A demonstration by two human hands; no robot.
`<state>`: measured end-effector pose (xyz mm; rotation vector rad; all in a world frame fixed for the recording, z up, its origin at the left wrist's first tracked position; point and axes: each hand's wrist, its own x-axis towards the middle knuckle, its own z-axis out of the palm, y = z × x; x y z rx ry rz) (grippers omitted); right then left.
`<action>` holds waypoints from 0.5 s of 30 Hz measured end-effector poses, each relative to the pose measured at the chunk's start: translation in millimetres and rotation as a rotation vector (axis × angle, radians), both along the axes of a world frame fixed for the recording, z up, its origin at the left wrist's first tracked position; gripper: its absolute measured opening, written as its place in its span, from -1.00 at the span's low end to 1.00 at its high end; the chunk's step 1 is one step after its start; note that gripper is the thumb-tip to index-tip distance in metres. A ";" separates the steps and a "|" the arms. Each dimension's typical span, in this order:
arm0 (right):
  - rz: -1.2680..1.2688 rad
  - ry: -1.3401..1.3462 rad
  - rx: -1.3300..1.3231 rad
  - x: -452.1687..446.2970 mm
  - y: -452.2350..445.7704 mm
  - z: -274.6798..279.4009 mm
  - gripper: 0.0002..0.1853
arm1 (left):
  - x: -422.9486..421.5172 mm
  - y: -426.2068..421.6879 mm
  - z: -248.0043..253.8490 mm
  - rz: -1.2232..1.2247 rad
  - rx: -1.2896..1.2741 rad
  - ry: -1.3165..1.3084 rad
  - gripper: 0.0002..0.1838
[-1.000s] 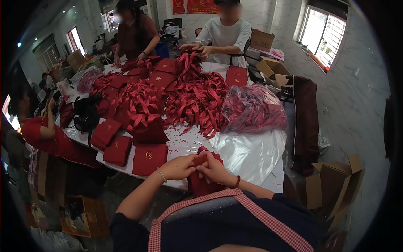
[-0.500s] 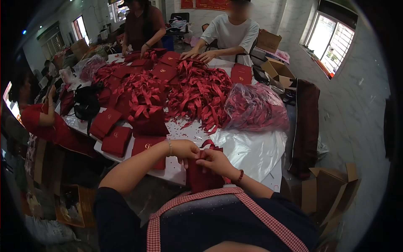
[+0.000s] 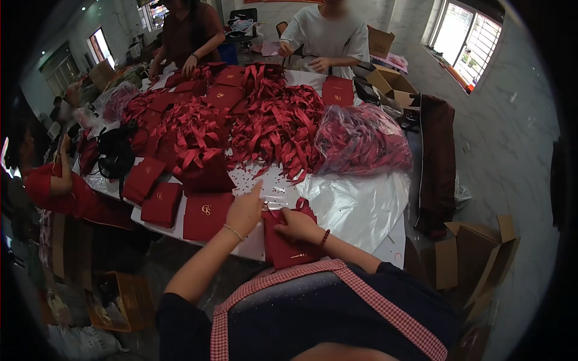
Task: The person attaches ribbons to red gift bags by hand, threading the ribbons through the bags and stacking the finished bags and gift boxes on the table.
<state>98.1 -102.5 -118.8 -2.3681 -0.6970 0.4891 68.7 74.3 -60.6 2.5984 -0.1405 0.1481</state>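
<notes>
A dark red gift bag point(image 3: 286, 251) lies at the table's front edge, close to my body, with a ribbon loop at its top. My right hand point(image 3: 299, 227) is closed on its upper part, thumb over the front. Left of the bag, my left hand point(image 3: 245, 215) is over the white tabletop with its index finger stretched forward; its other fingers are partly hidden. Small dark red bits point(image 3: 265, 180) lie scattered just beyond that fingertip. Beside my left forearm rests another red bag point(image 3: 206, 215) with a gold logo.
A heap of red ribbons point(image 3: 277, 126) covers the table's middle. A clear plastic bag point(image 3: 364, 141) of red items sits at right, above plastic sheeting point(image 3: 355, 201). Stacked red bags point(image 3: 161, 204) stand at left. Several people work around the table. An open carton point(image 3: 472, 259) stands right.
My left hand has left the bag's top and moved left and forward, its index finger now extended. My right hand stays on the bag, which now lies flatter. The person in white has raised a hand.
</notes>
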 end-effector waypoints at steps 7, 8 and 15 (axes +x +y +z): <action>0.003 0.625 0.237 -6.4 -65.1 59.6 -0.39 | -38.0 -32.5 -71.5 -0.116 -0.148 -0.063 -0.68; -0.023 0.636 0.296 -10.5 -81.8 66.1 -0.51 | -37.5 -34.0 -72.9 -0.105 -0.145 -0.074 -0.69; 0.234 1.040 0.819 -25.6 -145.4 67.9 -0.62 | -13.7 -41.1 -42.7 -0.028 -0.128 0.123 -0.67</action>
